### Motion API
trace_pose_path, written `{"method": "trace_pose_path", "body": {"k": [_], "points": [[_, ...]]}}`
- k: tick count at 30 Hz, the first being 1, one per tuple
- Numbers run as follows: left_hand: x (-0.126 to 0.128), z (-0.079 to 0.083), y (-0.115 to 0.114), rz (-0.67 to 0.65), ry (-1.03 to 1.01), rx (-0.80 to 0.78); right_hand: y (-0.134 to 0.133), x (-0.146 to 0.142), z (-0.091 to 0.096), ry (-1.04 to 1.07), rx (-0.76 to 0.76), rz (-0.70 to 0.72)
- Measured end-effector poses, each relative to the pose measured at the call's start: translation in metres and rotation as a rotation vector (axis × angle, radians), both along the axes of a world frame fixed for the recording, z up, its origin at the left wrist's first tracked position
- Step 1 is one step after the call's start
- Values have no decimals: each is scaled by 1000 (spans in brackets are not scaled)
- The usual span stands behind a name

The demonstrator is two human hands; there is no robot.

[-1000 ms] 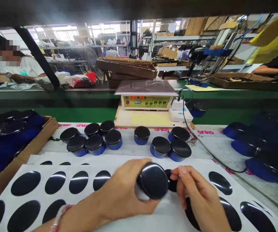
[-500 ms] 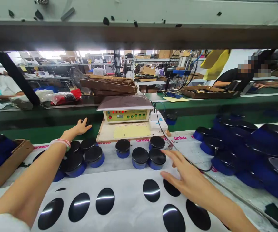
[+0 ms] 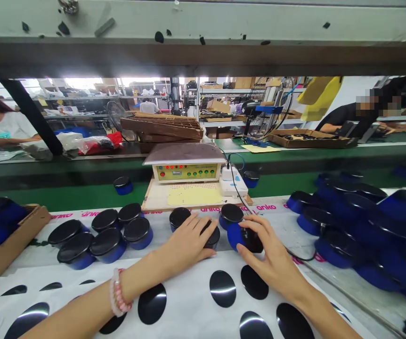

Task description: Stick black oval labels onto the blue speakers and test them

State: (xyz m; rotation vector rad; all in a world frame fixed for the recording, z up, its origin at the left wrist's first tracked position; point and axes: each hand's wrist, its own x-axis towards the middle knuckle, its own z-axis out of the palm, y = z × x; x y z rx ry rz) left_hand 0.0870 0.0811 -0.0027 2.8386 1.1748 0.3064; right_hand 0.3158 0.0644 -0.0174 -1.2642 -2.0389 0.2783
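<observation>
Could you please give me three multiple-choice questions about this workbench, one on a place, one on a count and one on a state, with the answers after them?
1. Where is the pink and white beaded bracelet?
A. On the left wrist
B. On the sticker sheet
C. On the green belt

2. How many blue tubs with black lids stand in the group to the left of the left hand?
A. Four
B. Six
C. Eight

3. How does the blue tub under the right hand sit?
A. Standing flat, lid facing straight up
B. Tilted, its blue side turned toward the camera
C. With its lid off beside it

Answers:
1. A, because the bracelet circles that wrist.
2. B, because six black lids show in that group.
3. B, because its blue wall shows beside the fingers.
</observation>
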Motion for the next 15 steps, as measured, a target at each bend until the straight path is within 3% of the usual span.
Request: {"method": "trace_pose_path", "body": {"k": [5, 8, 12, 15], "points": [[8, 18, 15, 21, -59, -64, 1, -5, -4, -173, -32, 25], [31, 22, 43, 13, -125, -101, -1, -7, -7, -167, -34, -30], [56, 25, 77, -115, -202, -171, -1, -3, -9, -143, -21, -66], [47, 40, 69, -34, -351, -120, 4, 0, -13, -128, -5, -41]]}}
